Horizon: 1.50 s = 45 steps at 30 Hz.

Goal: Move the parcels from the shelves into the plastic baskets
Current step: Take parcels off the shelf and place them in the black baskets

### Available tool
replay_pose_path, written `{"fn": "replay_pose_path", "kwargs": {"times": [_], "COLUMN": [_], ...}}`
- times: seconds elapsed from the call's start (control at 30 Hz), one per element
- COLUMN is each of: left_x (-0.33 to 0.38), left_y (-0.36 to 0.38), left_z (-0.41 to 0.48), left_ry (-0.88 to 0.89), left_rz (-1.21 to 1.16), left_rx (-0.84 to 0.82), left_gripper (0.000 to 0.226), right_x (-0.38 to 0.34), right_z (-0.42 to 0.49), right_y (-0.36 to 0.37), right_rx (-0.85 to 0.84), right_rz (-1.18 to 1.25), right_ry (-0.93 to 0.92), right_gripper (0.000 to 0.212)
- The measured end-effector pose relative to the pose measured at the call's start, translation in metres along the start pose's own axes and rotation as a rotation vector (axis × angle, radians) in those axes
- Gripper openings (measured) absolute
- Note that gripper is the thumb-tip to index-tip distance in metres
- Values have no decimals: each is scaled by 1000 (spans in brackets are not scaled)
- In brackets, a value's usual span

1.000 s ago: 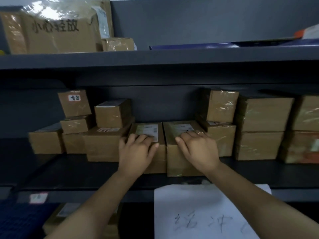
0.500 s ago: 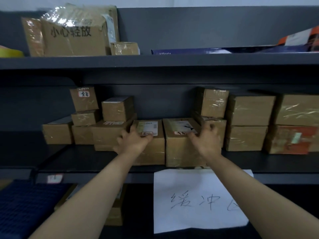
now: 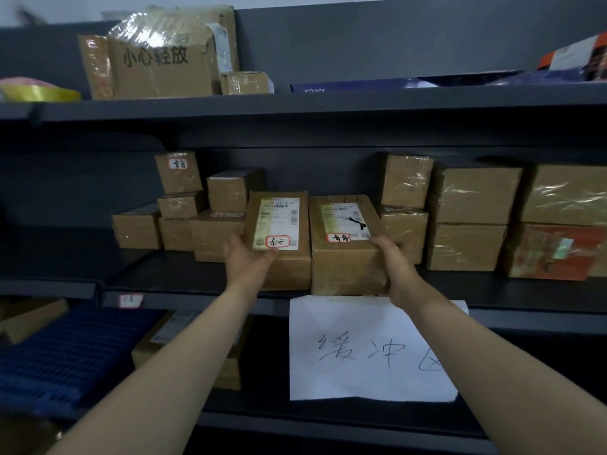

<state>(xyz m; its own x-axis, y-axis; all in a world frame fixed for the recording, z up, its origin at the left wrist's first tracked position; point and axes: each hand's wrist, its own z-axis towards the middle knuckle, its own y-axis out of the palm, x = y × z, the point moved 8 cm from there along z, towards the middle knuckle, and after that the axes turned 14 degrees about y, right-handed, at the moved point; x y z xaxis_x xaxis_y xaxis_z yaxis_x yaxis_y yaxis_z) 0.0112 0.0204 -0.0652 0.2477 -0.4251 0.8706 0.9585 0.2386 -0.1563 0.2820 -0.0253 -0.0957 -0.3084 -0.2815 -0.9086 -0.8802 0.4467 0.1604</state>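
Head view: the left hand grips the left parcel by its near left corner, and the parcel is tilted with its labelled top toward the camera. The right hand holds the right parcel by its right side, thumb on top. Both parcels are side by side at the front of the middle shelf. A blue basket lies lower left.

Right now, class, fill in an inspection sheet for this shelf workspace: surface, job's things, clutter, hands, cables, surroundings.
Surface: dark grey middle shelf.
Job's things: left parcel and right parcel, both labelled, side by side; blue plastic basket lower left.
Clutter: taped cartons stacked either side; paper sign below.
Hands: left hand grips left parcel; right hand grips right parcel.
Cables: nothing seen.
Surroundings: upper shelf with handwritten carton, yellow roll.
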Motion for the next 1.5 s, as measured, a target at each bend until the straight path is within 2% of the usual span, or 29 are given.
{"fn": "replay_pose_path", "kwargs": {"times": [0.1, 0.23, 0.3, 0.4, 0.47, 0.57, 0.7, 0.8, 0.97, 1.13, 1.2, 1.27, 1.33, 1.43, 1.5], "left_x": [-6, -7, 5, 31, 45, 65, 82, 98, 137, 173, 184, 193, 203, 227, 243], "left_y": [-4, -10, -17, -27, -29, -23, 8, 52, 145, 254, 302, 349, 396, 460, 497], "left_z": [-4, -13, -19, -29, -36, -49, -76, -110, -182, -269, -307, -347, -393, -459, -499], "left_ry": [-107, -155, -97, 27, 89, 154, 191, 195, 169, 102, 54, -9, -105, -228, -299], "left_rz": [13, -73, -150, -238, -292, -377, -478, -515, -619, -631, -629, -617, -604, -644, -639], "left_rx": [32, 48, 106, 187, 186, 114, -23, -188, -498, -780, -872, -947, -1047, -1196, -1275], "left_gripper": [94, 69, 53, 52, 54, 50, 46, 52, 52, 54, 62, 79, 92, 59, 53], "right_x": [4, 3, 2, -3, -5, -2, 24, 45, 76, 116, 132, 147, 159, 167, 172], "right_z": [-1, -11, -20, -39, -53, -83, -117, -143, -205, -265, -284, -302, -321, -347, -364], "right_y": [3, 3, 2, -4, -12, -32, -90, -146, -259, -381, -426, -473, -523, -594, -636], "right_rx": [-41, -115, -158, -171, -152, -110, 86, 204, 465, 651, 687, 754, 832, 909, 969], "right_rz": [27, 62, 87, 166, 199, 267, 370, 436, 531, 642, 686, 705, 718, 721, 734], "right_ry": [15, -29, -54, -101, -130, -179, -185, -169, -162, -119, -97, -66, -50, -50, -36], "right_gripper": [16, 24, 29, 37, 41, 31, 35, 27, 51, 40, 45, 56, 53, 42, 42]}}
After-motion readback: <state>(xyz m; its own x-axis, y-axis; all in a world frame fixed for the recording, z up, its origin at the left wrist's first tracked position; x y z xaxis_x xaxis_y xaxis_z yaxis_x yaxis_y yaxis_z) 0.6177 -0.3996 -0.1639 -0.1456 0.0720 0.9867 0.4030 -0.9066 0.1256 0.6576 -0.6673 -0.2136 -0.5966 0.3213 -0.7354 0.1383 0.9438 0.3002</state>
